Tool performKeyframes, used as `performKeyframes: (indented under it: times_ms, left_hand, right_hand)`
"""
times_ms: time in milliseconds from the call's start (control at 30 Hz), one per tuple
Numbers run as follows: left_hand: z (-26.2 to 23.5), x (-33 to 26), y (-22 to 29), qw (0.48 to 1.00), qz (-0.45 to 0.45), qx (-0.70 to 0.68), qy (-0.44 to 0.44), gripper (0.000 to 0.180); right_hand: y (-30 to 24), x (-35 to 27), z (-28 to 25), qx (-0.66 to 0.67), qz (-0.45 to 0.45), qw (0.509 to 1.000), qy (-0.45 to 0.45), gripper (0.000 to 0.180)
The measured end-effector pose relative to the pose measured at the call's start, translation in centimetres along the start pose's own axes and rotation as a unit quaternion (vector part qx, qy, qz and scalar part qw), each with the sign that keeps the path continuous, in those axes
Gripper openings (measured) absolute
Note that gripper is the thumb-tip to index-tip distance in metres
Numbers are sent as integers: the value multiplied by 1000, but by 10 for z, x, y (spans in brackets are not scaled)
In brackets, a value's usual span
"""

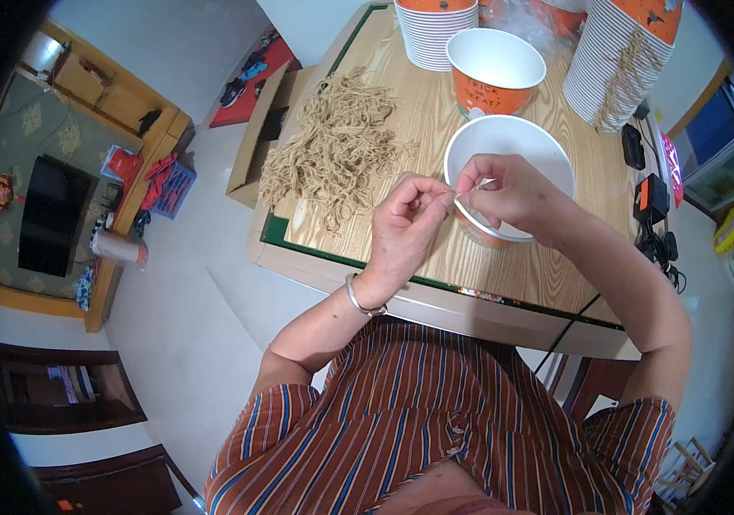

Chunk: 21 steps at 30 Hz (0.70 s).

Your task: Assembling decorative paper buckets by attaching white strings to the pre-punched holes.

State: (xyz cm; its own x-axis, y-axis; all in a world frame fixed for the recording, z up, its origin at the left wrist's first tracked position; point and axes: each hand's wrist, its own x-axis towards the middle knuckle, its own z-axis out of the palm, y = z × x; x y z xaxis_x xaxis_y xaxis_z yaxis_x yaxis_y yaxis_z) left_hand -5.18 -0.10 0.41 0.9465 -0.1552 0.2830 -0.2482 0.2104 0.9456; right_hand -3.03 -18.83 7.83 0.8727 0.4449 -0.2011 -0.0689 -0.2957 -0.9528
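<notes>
My left hand (pixel 407 225) and my right hand (pixel 514 197) meet at the near left rim of a white-lined paper bucket (pixel 553 153). Both hands are closed in a pinch, fingertips almost touching, on a thin strand of twine (pixel 454 196) that barely shows between them. The right hand hangs over the bucket's mouth and hides part of its inside. To the left of the hands spreads a loose, tangled heap of tan twine (pixel 332 150). Just behind the near bucket stands a second, orange bucket (pixel 494 90), upright with its white inside showing.
Nested bucket stacks stand at the back (pixel 440 39) and back right (pixel 611 64), the right one with twine strands hanging down its side. Black power adapters (pixel 650 199) and cables lie along the table's right edge. An open cardboard box (pixel 259 133) stands beyond the left edge.
</notes>
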Motion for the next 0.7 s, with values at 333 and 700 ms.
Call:
performKeyframes:
  times_ms: [333, 700]
  left_hand:
    - [5, 0, -4, 997, -20, -76, 7, 9]
    - [5, 0, 1, 971, 133, 196, 40, 6]
  right_hand:
    - [5, -1, 0, 3, -19, 1000, -7, 12]
    - [8, -1, 1, 32, -39, 999, 13, 11]
